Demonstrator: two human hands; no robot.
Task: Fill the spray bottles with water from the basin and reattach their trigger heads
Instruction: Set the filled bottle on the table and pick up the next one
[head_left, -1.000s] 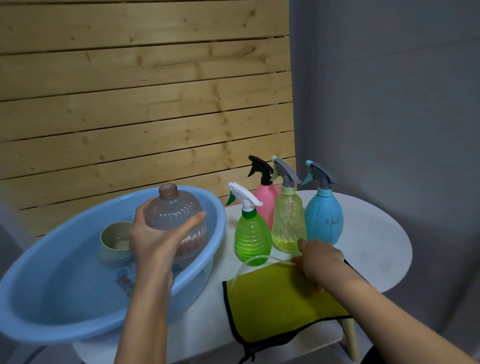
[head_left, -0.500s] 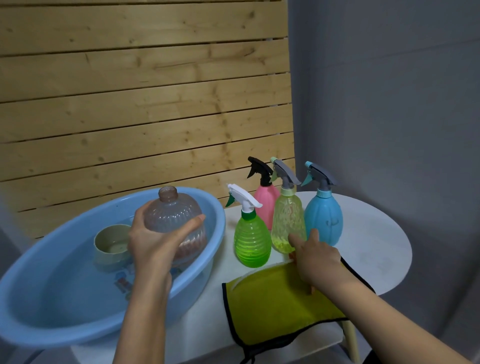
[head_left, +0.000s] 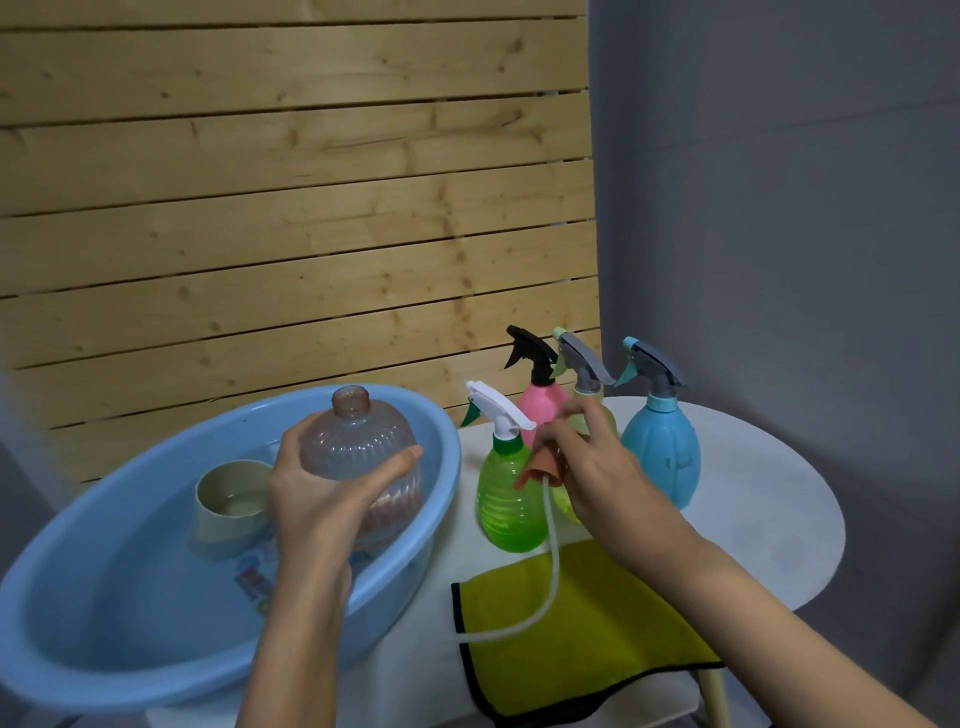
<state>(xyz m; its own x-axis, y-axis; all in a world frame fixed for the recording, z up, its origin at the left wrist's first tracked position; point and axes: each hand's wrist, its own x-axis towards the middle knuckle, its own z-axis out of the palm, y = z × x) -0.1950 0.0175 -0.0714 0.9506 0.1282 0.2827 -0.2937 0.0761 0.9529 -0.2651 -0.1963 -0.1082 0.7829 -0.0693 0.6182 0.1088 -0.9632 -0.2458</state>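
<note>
My left hand (head_left: 322, 488) grips a clear brownish ribbed bottle (head_left: 363, 441) with no head, upright over the blue basin (head_left: 78, 623) of water. My right hand (head_left: 597, 467) holds a brown trigger head (head_left: 540, 470) in the air in front of the green bottle (head_left: 506, 499). Its white dip tube (head_left: 551, 561) curves down onto the yellow cloth (head_left: 582, 623). Pink (head_left: 540, 405), yellow (head_left: 608, 415) and blue (head_left: 660, 447) spray bottles stand behind with their heads on.
A beige cup (head_left: 234, 504) sits in the basin's water. The white round table (head_left: 753, 519) carries everything; its right edge lies near a grey wall (head_left: 779, 208). A wooden slat wall (head_left: 291, 208) stands behind.
My right hand has picked the brown trigger head off the cloth and raised it in front of the green bottle, its tube trailing. My left hand has kept the bottle over the basin.
</note>
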